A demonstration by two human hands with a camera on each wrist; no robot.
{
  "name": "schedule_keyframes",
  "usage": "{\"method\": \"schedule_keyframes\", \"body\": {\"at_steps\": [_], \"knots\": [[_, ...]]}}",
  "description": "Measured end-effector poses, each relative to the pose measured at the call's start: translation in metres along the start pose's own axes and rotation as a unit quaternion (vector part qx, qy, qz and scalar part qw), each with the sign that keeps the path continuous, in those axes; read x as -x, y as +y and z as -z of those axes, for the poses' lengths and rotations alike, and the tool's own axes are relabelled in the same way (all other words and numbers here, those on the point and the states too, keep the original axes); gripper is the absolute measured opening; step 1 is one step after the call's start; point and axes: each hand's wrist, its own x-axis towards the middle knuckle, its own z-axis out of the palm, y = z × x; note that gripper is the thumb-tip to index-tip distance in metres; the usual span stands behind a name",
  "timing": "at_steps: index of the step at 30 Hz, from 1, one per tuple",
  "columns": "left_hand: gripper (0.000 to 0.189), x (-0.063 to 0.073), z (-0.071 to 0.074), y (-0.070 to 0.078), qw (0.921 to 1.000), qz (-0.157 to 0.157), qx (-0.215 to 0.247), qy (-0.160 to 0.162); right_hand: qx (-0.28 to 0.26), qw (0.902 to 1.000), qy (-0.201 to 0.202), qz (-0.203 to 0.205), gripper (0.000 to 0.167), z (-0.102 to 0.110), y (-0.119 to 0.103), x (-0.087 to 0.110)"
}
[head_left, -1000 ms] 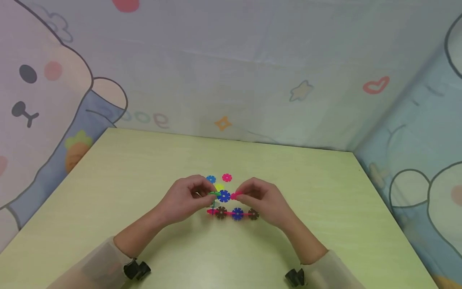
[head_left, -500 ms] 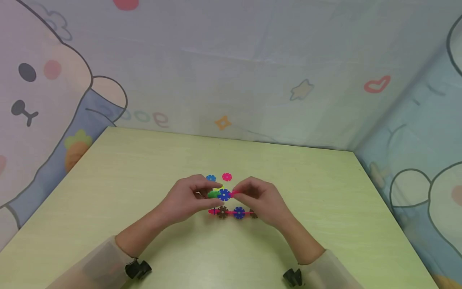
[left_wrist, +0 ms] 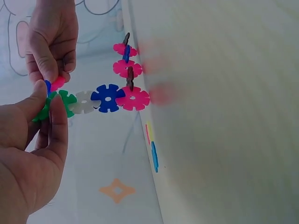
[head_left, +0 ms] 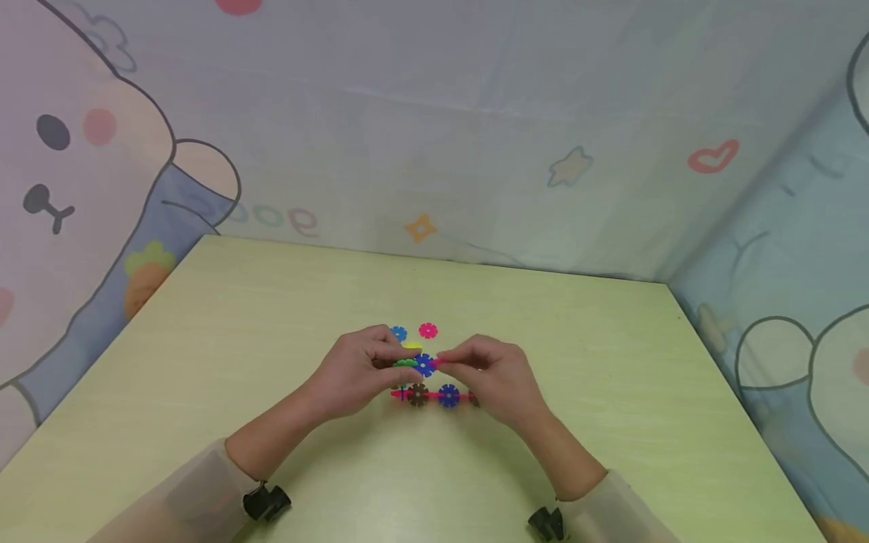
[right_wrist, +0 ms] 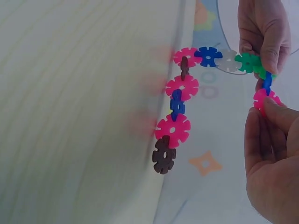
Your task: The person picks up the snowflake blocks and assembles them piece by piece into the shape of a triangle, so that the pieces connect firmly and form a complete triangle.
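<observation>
One green disc [head_left: 406, 363] pinched in left hand [head_left: 356, 373], one pink disc [right_wrist: 262, 99] in right hand [head_left: 498, 381]; uneven pressure could unseat the blue disc [head_left: 424, 365].

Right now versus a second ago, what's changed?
Left hand: fingertips shifted right along the green piece, spread wider. Right hand now hides more of the right-end brown disc. Unchanged: right hand's pinch on the held pink disc; far pink disc on the table.
</observation>
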Motion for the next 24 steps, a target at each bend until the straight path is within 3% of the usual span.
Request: {"method": "schedule_keyframes", "body": {"at_steps": [14, 24], "knots": [[0.034, -0.003, -0.006, 0.004, 0.9995, -0.008, -0.029, 0.013, -0.003, 0.9995, -0.03, 0.002, 0.014, 0.006, 0.003, -0.001], [0.029, -0.002, -0.004, 0.004, 0.9994, -0.004, -0.031, 0.017, 0.044, 0.9955, -0.084, -0.007, 0.026, 0.026, 0.017, -0.016]]}}
